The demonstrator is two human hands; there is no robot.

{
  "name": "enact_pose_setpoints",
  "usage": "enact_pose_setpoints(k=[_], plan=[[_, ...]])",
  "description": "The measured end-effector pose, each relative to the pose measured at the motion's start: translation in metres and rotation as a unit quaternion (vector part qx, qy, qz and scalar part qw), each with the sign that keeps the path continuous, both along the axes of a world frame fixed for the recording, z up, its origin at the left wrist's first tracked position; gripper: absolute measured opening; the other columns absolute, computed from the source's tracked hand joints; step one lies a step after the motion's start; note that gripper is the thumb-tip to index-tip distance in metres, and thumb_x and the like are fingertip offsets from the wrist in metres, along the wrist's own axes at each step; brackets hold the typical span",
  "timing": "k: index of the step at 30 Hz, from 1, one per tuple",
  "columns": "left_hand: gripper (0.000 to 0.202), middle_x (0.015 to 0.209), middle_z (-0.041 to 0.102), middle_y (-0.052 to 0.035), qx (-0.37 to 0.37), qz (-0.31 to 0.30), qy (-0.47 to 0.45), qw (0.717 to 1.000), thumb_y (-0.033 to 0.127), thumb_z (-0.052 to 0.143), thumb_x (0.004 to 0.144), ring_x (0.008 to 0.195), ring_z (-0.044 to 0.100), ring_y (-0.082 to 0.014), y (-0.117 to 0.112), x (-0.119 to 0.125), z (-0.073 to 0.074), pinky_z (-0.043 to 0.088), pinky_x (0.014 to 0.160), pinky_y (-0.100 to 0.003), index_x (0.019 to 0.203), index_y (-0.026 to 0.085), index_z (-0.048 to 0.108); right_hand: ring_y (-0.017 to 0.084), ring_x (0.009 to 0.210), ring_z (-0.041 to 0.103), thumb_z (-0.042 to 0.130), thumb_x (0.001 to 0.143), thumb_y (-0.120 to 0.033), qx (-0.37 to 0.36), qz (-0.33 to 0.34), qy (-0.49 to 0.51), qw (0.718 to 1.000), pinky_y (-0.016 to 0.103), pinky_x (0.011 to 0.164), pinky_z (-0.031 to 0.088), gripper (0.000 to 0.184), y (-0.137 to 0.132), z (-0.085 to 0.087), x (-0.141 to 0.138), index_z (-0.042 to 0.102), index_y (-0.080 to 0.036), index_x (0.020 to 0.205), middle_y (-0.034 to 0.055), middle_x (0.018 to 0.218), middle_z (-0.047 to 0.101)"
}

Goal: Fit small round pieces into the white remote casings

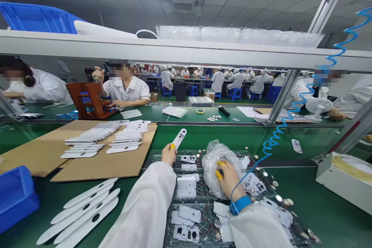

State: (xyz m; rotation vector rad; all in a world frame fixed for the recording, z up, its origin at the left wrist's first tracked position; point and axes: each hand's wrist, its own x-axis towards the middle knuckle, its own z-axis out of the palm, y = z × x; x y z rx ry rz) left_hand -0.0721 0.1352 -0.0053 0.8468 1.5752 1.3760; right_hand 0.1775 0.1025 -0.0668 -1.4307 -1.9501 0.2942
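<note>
A slim white plate with several cut-outs points up and away from my left hand, whose yellow-capped fingers are closed round its lower end. My right hand is in the mouth of a crumpled clear plastic bag. Yellow caps cover its fingertips, which are curled together near something small and dark; what they grip is hidden. A blue wrist strap with a coiled cord circles that wrist. Beneath both hands, clear plastic trays hold white plates and small boards with wired round discs.
Long white oval-holed panels lie at front left, beside a blue bin. Cardboard carries stacked white panels. The blue coiled cord hangs at right, near a white box. Co-workers sit beyond the bench.
</note>
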Motion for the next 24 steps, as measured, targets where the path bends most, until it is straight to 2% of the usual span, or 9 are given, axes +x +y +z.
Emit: enact_pose_setpoints(k=[3, 7, 10, 13, 15, 16, 18, 20, 24], plan=[[0.031, 0.079, 0.057, -0.0006, -0.009, 0.006, 0.015, 1.000, 0.036, 0.044, 0.088, 0.052, 0.051, -0.0066, 0.010, 0.000, 0.003, 0.042, 0.045, -0.020, 0.110, 0.014, 0.048, 0.029, 0.115, 0.045, 0.048, 0.077, -0.017, 0.007, 0.011, -0.037, 0.999, 0.043, 0.097, 0.036, 0.027, 0.004, -0.004, -0.003, 0.065, -0.013, 0.099, 0.0159, 0.123, 0.052], [0.033, 0.088, 0.061, -0.0064, -0.015, -0.018, 0.046, 0.999, 0.029, 0.050, 0.085, 0.060, 0.058, -0.0107, -0.002, -0.003, 0.019, 0.045, 0.051, -0.023, 0.113, 0.013, 0.047, 0.030, 0.114, 0.045, 0.045, 0.078, -0.014, 0.012, 0.013, -0.046, 0.999, 0.044, 0.095, 0.037, 0.026, 0.003, -0.008, -0.005, 0.068, -0.014, 0.092, 0.0142, 0.117, 0.058], [0.030, 0.094, 0.063, -0.0095, 0.000, -0.050, 0.073, 0.996, 0.027, 0.055, 0.079, 0.063, 0.060, -0.0126, -0.029, -0.017, 0.052, 0.045, 0.054, -0.023, 0.105, 0.014, 0.054, 0.028, 0.110, 0.048, 0.042, 0.078, -0.011, 0.022, 0.005, -0.027, 0.999, 0.041, 0.093, 0.039, 0.031, 0.003, -0.007, -0.004, 0.067, -0.015, 0.096, 0.0132, 0.111, 0.061], [0.033, 0.096, 0.064, -0.0072, 0.023, -0.097, 0.115, 0.988, 0.035, 0.057, 0.074, 0.070, 0.060, -0.0146, -0.068, -0.047, 0.087, 0.046, 0.064, -0.025, 0.101, 0.017, 0.058, 0.027, 0.102, 0.053, 0.041, 0.081, -0.017, 0.034, -0.005, 0.000, 0.999, 0.040, 0.090, 0.042, 0.030, 0.004, -0.002, -0.002, 0.064, -0.014, 0.099, 0.0133, 0.106, 0.062], [0.040, 0.095, 0.064, -0.0068, 0.025, -0.152, 0.193, 0.969, 0.042, 0.054, 0.074, 0.072, 0.060, -0.0160, -0.096, -0.073, 0.097, 0.047, 0.069, -0.029, 0.104, 0.016, 0.056, 0.025, 0.094, 0.056, 0.040, 0.084, -0.023, 0.039, -0.009, 0.021, 0.999, 0.040, 0.084, 0.045, 0.030, 0.001, 0.005, -0.001, 0.061, -0.013, 0.103, 0.0127, 0.102, 0.063], [0.042, 0.095, 0.064, -0.0067, 0.013, -0.159, 0.224, 0.961, 0.043, 0.053, 0.074, 0.073, 0.059, -0.0165, -0.111, -0.087, 0.097, 0.047, 0.071, -0.030, 0.105, 0.016, 0.056, 0.024, 0.088, 0.057, 0.040, 0.084, -0.026, 0.044, -0.012, 0.038, 0.998, 0.039, 0.080, 0.047, 0.030, -0.002, 0.008, -0.001, 0.060, -0.014, 0.104, 0.0118, 0.098, 0.063], [0.042, 0.097, 0.064, -0.0076, -0.023, -0.150, 0.283, 0.947, 0.045, 0.053, 0.072, 0.078, 0.059, -0.0188, -0.137, -0.116, 0.084, 0.046, 0.072, -0.030, 0.103, 0.016, 0.057, 0.022, 0.076, 0.058, 0.042, 0.085, -0.032, 0.059, -0.020, 0.088, 0.994, 0.037, 0.072, 0.048, 0.031, -0.009, 0.016, -0.003, 0.057, -0.015, 0.106, 0.0095, 0.091, 0.062], [0.036, 0.096, 0.064, -0.0073, -0.067, -0.115, 0.352, 0.926, 0.042, 0.054, 0.069, 0.080, 0.058, -0.0208, -0.160, -0.141, 0.062, 0.045, 0.068, -0.029, 0.094, 0.017, 0.060, 0.019, 0.067, 0.055, 0.047, 0.083, -0.038, 0.087, -0.030, 0.143, 0.985, 0.035, 0.066, 0.048, 0.032, -0.017, 0.023, -0.006, 0.056, -0.017, 0.105, 0.0073, 0.086, 0.061], [0.017, 0.073, 0.063, -0.0022, -0.147, -0.091, 0.473, 0.864, 0.028, 0.050, 0.066, 0.068, 0.056, -0.0203, -0.195, -0.174, 0.010, 0.039, 0.063, -0.028, 0.078, 0.020, 0.059, 0.018, 0.062, 0.053, 0.050, 0.081, -0.042, 0.119, -0.035, 0.174, 0.977, 0.033, 0.061, 0.046, 0.030, -0.024, 0.027, -0.013, 0.057, -0.019, 0.099, 0.0052, 0.080, 0.058]])
